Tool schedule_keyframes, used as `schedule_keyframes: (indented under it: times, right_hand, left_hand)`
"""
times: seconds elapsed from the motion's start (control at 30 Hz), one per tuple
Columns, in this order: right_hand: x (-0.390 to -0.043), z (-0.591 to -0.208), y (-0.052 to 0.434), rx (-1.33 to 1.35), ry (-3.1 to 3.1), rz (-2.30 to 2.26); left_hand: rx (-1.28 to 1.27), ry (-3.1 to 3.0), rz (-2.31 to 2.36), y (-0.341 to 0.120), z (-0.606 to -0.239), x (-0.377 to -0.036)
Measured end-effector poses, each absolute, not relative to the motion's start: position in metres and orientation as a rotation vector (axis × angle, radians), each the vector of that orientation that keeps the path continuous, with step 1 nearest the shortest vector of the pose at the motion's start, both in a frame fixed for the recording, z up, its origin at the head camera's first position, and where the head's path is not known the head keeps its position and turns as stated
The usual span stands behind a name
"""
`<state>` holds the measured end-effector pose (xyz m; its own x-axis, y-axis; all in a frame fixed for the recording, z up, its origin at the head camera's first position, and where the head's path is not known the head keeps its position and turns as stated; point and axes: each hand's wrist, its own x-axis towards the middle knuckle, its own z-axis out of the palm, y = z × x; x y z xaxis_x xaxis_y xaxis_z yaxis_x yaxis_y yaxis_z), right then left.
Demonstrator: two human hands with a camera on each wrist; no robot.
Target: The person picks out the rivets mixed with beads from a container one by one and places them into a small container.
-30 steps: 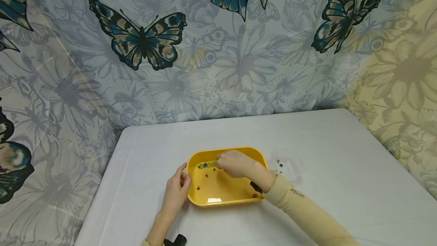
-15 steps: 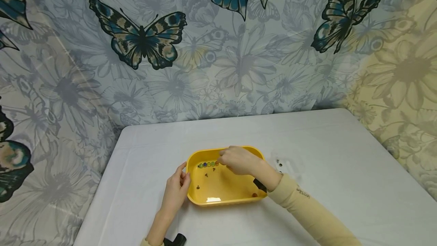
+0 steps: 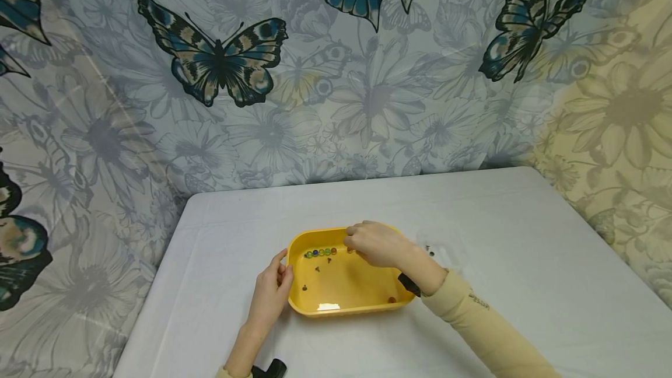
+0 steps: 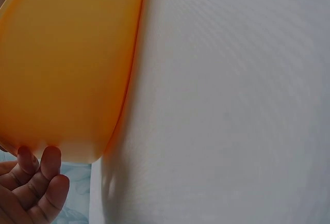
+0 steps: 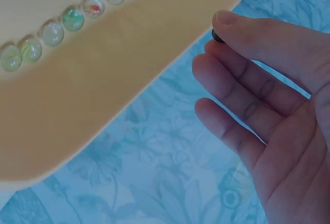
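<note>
Right hand (image 3: 375, 245) hovers over the far right part of the yellow rounded-rectangular plastic tray (image 3: 362, 307), knuckles up. In the right wrist view its fingers (image 5: 242, 84) are loosely extended, and the index fingertip and thumb pinch a small dark round bead (image 5: 217, 36), mostly hidden between them. Just left of that hand, a row of small multicoloured glass marbles (image 3: 320, 252) lies along the tray's far inner wall; the right wrist view shows them clear with green and red swirls (image 5: 73, 18). A few small dark bits (image 3: 317, 270) sit on the tray floor nearer the middle, too small to identify.

Left hand (image 3: 271, 291) rests against the tray's left outer wall, fingers curled round the rim corner; the left wrist view shows fingertips (image 4: 50, 158) touching the tray's underside edge.

The tray stands on a white cloth-covered table (image 3: 525, 238). Clear plastic item with dark specks (image 3: 438, 252) lies just right of the tray. Butterfly-printed fabric backdrop (image 3: 220, 63) hangs behind.
</note>
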<state>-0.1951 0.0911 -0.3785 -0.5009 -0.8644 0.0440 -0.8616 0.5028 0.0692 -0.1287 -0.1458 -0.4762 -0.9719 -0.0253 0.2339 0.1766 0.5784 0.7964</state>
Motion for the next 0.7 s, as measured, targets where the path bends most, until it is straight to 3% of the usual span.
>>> schedule_keyframes:
  times: [0.7]
  right_hand:
    - [-0.195, -0.371, 0.113, 1.418, -2.737, 0.048]
  left_hand:
    - [-0.109, -2.598, -1.335, -0.146, -0.477, -0.129]
